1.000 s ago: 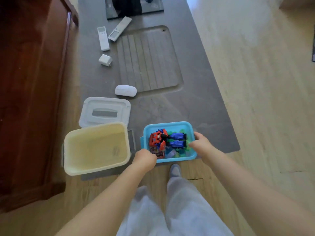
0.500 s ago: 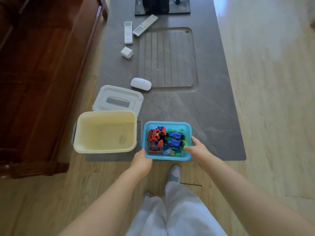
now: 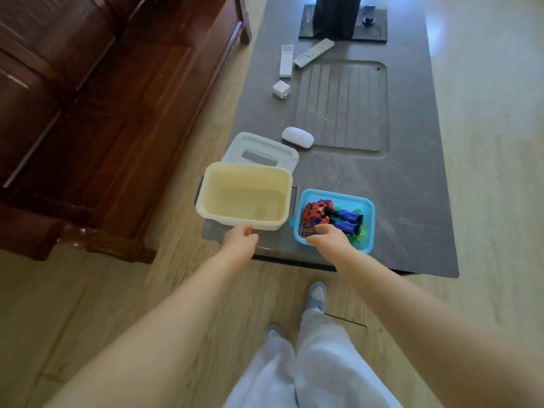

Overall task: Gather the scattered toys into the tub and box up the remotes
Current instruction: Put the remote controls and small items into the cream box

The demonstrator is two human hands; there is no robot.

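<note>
A blue tub [image 3: 368, 208] stands at the near end of the dark table [image 3: 412, 201], holding a red and blue robot toy [image 3: 334, 215] and other small toys. Left of it, nearly touching, is an empty cream box [image 3: 206, 188]; its pale lid [image 3: 284, 153] lies just behind. My left hand [image 3: 240, 240] hovers at the box's near wall with fingers loosely apart. My right hand [image 3: 329, 237] lies over the tub's near left rim, fingers spread above the toys. A white remote [image 3: 286, 60] and a grey remote [image 3: 313, 53] lie at the table's far end.
A white cube adapter [image 3: 281, 89] and a white mouse [image 3: 297, 137] lie between the remotes and the lid. A grooved recess [image 3: 341, 107] fills the table's middle, and a black stand [image 3: 343, 22] sits at the far end. A dark wooden cabinet [image 3: 88, 113] runs along the left.
Both hands have let go of the blue tub's sides. My left hand moved left to the cream box and my right hand shifted to the tub's near left rim. The view pulled back.
</note>
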